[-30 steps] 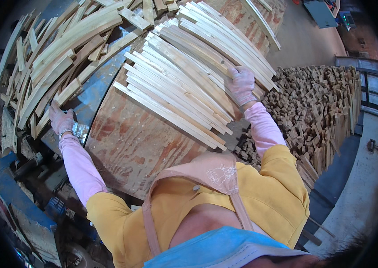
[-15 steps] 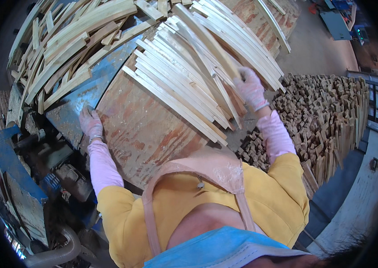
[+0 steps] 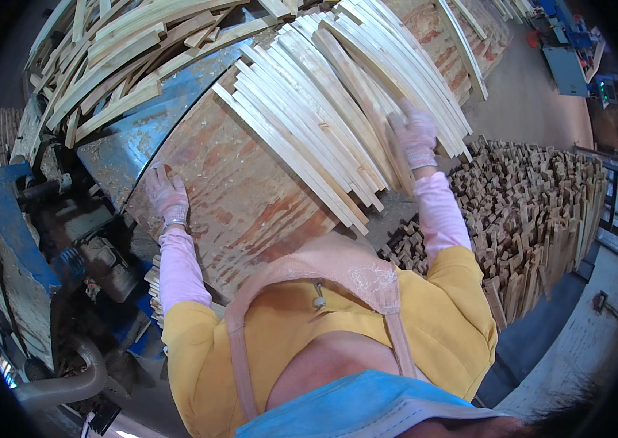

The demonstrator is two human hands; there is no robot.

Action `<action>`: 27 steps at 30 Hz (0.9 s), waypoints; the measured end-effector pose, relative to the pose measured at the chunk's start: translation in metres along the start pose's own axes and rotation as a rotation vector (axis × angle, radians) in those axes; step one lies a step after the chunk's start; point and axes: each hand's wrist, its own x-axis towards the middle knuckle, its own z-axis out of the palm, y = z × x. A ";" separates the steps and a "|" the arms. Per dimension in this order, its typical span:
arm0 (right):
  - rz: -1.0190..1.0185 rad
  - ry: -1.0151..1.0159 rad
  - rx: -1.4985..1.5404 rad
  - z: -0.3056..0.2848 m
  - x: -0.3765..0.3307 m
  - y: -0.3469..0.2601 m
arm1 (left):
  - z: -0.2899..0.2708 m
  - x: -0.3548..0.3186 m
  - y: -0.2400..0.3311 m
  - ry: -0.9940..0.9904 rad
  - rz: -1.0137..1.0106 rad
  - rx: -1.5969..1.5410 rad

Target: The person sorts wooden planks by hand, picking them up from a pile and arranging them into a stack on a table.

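Observation:
A row of pale wooden slats [image 3: 316, 124] lies side by side across a reddish-brown board table [image 3: 250, 204]. My right hand [image 3: 415, 135], in a pink glove, rests on the right part of the slats with fingers spread over them. My left hand [image 3: 168, 193], also gloved, lies flat on the bare board near its left edge, beside a blue metal plate [image 3: 141, 139]. Neither hand clearly grips anything.
A loose heap of slats [image 3: 119, 51] lies at the upper left over the blue machine [image 3: 17, 241]. A big pile of short dark wood blocks [image 3: 535, 212] fills the floor at right. A grey hose [image 3: 68, 379] curls at lower left.
My left hand slid right and down, from the blue plate's edge onto the bare board. My right hand stays on the slats, which now sit higher and further right in view.

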 end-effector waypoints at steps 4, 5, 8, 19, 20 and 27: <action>-0.128 -0.043 0.089 0.005 -0.041 -0.031 | -0.008 0.006 0.012 -0.083 -0.022 -0.011; -0.116 -0.037 0.144 0.002 -0.041 -0.031 | -0.008 0.006 0.010 -0.078 -0.021 -0.022; -0.119 -0.118 0.154 -0.023 -0.036 -0.033 | -0.006 0.009 0.011 -0.104 -0.049 -0.016; -0.230 -0.041 0.634 -0.075 0.165 0.139 | 0.008 -0.010 0.047 -0.052 -0.313 0.043; -0.112 -0.172 0.683 -0.093 0.170 0.129 | 0.011 -0.020 0.052 -0.030 -0.332 0.061; -0.060 -0.248 0.812 0.003 0.235 0.203 | 0.000 0.057 0.163 0.119 -0.291 -0.341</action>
